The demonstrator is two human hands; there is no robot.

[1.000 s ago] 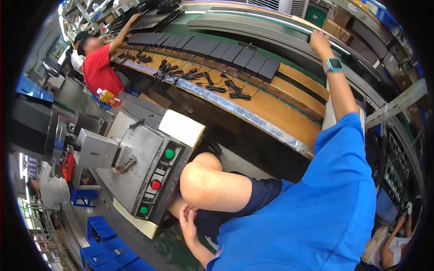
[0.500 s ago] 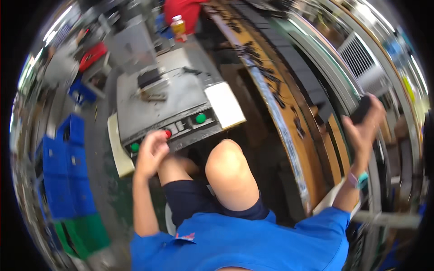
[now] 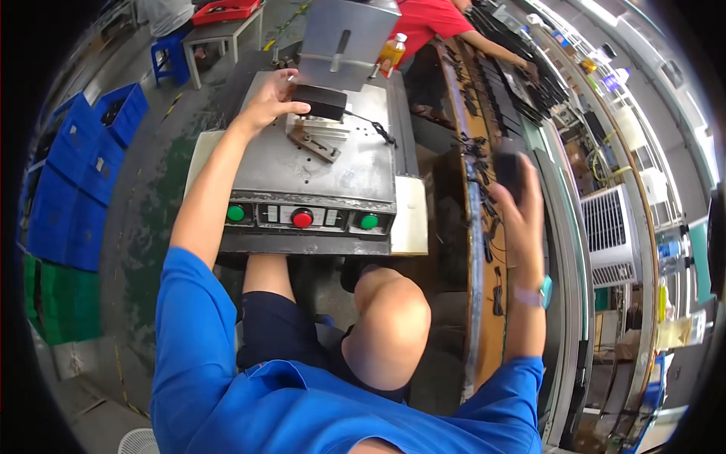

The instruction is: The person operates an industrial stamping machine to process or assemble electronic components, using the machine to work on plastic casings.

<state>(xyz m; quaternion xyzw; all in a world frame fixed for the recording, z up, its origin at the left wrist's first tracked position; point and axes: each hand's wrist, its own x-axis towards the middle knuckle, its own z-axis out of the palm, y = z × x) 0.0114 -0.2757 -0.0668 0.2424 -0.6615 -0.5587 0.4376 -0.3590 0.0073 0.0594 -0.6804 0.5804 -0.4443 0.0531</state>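
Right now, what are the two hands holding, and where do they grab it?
The left hand pinches a black block by its left end on the grey machine. The right hand wraps around a dark blurred object from below.

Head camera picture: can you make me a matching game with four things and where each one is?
Things:
1. left hand
2. right hand
3. red button
4. blue crates

Places:
A. between two green buttons on the machine's front panel
B. on the floor, at the person's left
C. holding a black block on the machine's metal plate
D. raised over the long workbench, holding a dark object

Pairs: 1-C, 2-D, 3-A, 4-B
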